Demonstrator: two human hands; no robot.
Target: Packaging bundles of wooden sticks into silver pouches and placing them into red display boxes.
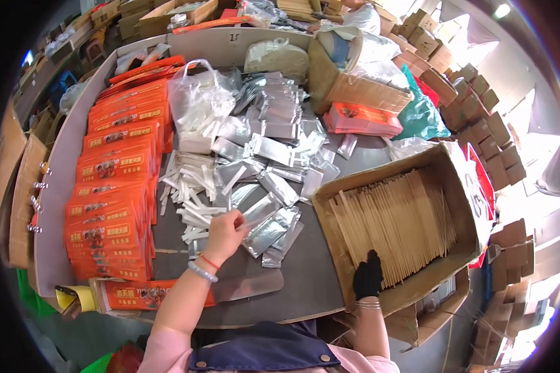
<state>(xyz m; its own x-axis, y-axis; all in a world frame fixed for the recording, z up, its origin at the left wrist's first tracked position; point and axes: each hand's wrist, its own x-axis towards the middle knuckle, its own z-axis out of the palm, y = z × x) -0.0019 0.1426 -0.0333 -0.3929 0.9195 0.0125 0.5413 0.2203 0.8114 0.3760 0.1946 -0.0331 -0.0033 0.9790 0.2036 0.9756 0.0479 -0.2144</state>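
My left hand point(225, 237), bare with bracelets at the wrist, is closed in a pinch on a thin silvery packet point(255, 217) over the middle of the table. Flat silver packets point(272, 149) lie in a loose heap beyond it, and small white paper-like strips point(196, 177) are scattered to its left. At the right, my right hand point(368, 277), in a black glove, rests on the near end of a row of thin wooden chopsticks point(395, 217) inside a cardboard box point(330, 248). How its dark fingers are set is hard to make out.
Red-orange printed sleeves point(115, 180) are stacked along the left side, and more point(364, 119) lie at the back right. One sleeve point(137, 294) lies near the front edge beside a clear film point(255, 287). A clear plastic bag point(199, 102) stands behind. Another person point(361, 17) is beyond the table.
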